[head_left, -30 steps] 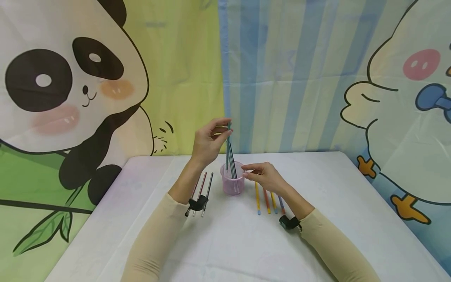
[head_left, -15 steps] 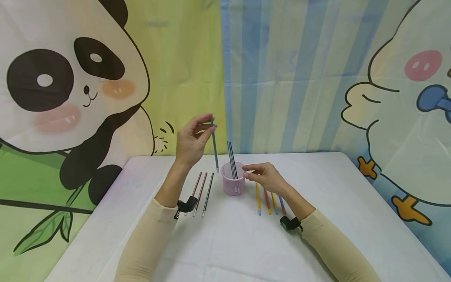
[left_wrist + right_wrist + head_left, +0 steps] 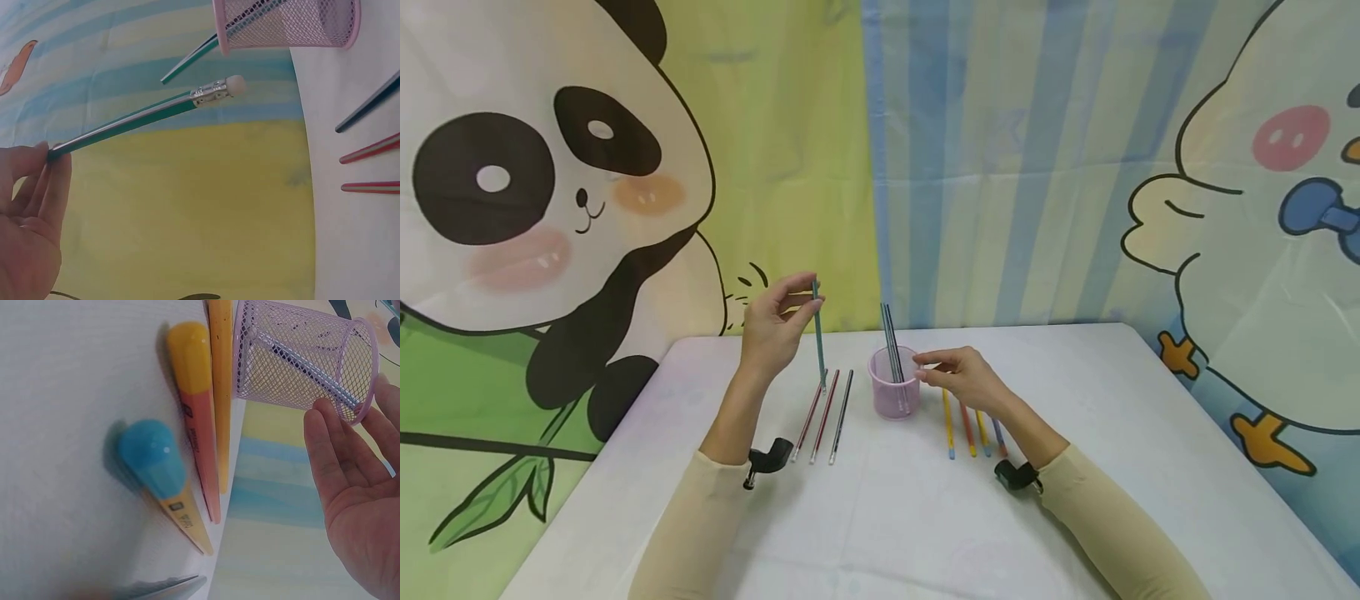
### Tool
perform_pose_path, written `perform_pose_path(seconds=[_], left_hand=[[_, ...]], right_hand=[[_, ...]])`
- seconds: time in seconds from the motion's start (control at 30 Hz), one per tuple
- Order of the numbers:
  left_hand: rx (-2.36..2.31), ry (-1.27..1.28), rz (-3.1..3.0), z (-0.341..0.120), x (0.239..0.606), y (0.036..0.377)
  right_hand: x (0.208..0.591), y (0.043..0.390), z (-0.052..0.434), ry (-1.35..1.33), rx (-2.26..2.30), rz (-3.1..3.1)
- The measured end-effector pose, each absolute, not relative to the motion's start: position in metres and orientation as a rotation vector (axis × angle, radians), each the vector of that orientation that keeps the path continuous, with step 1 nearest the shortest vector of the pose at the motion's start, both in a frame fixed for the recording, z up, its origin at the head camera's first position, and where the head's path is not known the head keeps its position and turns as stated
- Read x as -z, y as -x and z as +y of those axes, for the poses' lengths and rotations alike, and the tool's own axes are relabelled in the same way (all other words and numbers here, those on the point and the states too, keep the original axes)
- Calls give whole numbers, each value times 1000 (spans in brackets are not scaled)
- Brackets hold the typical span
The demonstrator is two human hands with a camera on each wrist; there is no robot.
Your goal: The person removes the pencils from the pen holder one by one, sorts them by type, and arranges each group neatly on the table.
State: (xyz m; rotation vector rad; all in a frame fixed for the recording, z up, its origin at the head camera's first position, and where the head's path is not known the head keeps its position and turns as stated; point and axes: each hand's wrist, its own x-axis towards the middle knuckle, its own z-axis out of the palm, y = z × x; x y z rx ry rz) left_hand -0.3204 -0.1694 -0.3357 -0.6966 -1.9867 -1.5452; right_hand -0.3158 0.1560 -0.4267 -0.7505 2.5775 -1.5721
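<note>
1. Pinching a green pencil (image 3: pixel 818 333) near its upper end, my left hand (image 3: pixel 772 327) holds it almost upright above the bench (image 3: pixel 910 517), left of the cup. The left wrist view shows its silver ferrule and white eraser (image 3: pixel 235 85) at the free end, fingers (image 3: pixel 44 181) closed on the other end.
2. The pencil's lower end hangs just over the far ends of three dark and red pencils (image 3: pixel 823 417) lying side by side on the bench; I cannot tell if it touches them.
3. My right hand (image 3: pixel 962 377) sits at the right side of the pink mesh cup (image 3: pixel 895 393), fingertips at its rim, fingers loosely bent and apart. From the right wrist view the palm is open beside the mesh wall; I cannot tell if it truly touches.
4. The cup stands upright mid-bench with a few dark pencils (image 3: pixel 891 332) leaning inside it.
5. Right of the cup, partly under my right forearm, lie coloured pencils (image 3: pixel 972 429) in yellow, orange and blue, roughly parallel.
6. Behind the bench hangs a cartoon backdrop (image 3: pixel 550 183) with a panda and stripes.
</note>
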Motion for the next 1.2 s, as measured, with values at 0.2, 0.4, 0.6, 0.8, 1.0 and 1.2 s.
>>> perform_pose_path(seconds=[0.2, 0.4, 0.6, 0.8, 1.0, 1.2], left_hand=[[1486, 639, -2185, -186, 355, 325], [1385, 578, -2348, -196, 369, 333], [1326, 486, -2470, -207, 376, 338], [1320, 456, -2606, -216, 389, 347], [1314, 409, -2688, -222, 408, 356], [1334, 400, -2721, -221, 415, 361]], right_hand=[[426, 315, 155, 749, 1557, 2589], [426, 315, 156, 754, 1561, 2582], [426, 316, 156, 752, 1566, 2566], [424, 316, 155, 734, 1574, 2559], [426, 316, 154, 730, 1562, 2574], [424, 316, 155, 738, 1557, 2579]])
